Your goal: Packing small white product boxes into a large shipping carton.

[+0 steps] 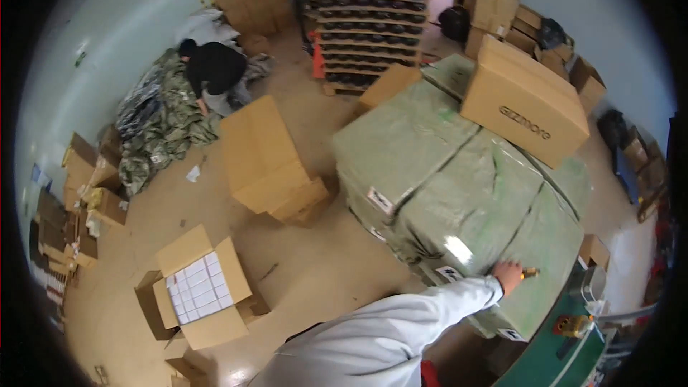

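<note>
My right hand (508,276) reaches out to the right in a pale grey sleeve. Its fingers are closed round a small orange-and-dark tool (529,272), whose end sticks out past them; its exact kind is too small to make out. The hand rests on top of a large bale (473,193) wrapped in greenish plastic film, near its front right corner. Dark straps or seams cross the bale, and white labels are on its side. A closed brown carton (530,100) lies tilted on the bale's far end. My left hand is out of the picture.
An open carton (204,287) of small white boxes stands on the floor at left. A larger brown carton (265,150) is beyond it. A person (215,72) bends over a camouflage-patterned heap (168,115). A green table (552,351) with a tape dispenser (573,326) is at lower right.
</note>
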The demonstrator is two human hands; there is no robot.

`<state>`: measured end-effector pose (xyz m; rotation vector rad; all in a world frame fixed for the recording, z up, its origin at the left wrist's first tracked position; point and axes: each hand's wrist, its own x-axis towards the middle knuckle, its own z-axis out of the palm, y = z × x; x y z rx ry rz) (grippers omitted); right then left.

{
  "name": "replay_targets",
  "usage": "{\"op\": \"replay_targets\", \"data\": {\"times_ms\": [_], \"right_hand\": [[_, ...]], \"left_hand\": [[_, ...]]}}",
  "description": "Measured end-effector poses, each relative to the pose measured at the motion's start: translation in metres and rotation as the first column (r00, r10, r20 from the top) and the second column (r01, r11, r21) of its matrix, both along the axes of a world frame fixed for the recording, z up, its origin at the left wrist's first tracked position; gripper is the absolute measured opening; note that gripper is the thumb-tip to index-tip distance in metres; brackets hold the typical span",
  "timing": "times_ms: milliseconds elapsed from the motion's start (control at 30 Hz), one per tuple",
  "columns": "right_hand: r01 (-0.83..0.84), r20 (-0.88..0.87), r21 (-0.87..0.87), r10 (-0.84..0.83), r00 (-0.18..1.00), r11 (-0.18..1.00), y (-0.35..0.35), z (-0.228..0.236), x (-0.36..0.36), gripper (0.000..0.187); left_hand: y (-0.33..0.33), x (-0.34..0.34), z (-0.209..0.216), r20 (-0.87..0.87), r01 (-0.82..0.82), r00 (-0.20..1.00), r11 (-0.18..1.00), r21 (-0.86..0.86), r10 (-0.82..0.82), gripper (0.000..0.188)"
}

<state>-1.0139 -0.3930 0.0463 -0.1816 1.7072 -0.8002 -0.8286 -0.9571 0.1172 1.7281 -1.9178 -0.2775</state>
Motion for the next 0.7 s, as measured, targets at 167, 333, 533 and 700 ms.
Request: {"op": "replay_targets", "data": {"times_ms": [167, 333, 533, 700], "right_hand": [[-0.265, -0.084, -0.042, 0.261, 0.962, 0.963, -0.046, 0.004, 0.013, 0.024], [-0.472, 0.077, 0.031, 0.469, 0.88, 0.881, -0.178, 0.125, 0.156, 0.062], [-0.755, 0.027, -0.396, 0.829, 0.559, 0.522, -0.262, 0.116, 0.286, 0.071], [-0.797, -0.025, -0.557, 0.955, 0.295, 0.232, -0.26, 0.119, 0.407, 0.04]], "left_hand": [[0.116, 0.078, 0.004, -0.722, 0.398, 0.69, 0.861, 0.316, -0.054, 0.034], [0.244, 0.212, -0.016, -0.772, 0.194, 0.546, 0.847, 0.496, 0.327, 0.036], [0.354, 0.289, 0.015, -0.691, -0.102, 0.584, 0.883, 0.458, 0.426, 0.041], [0.445, 0.337, 0.048, -0.703, -0.347, 0.544, 0.886, 0.308, 0.457, 0.045]]}}
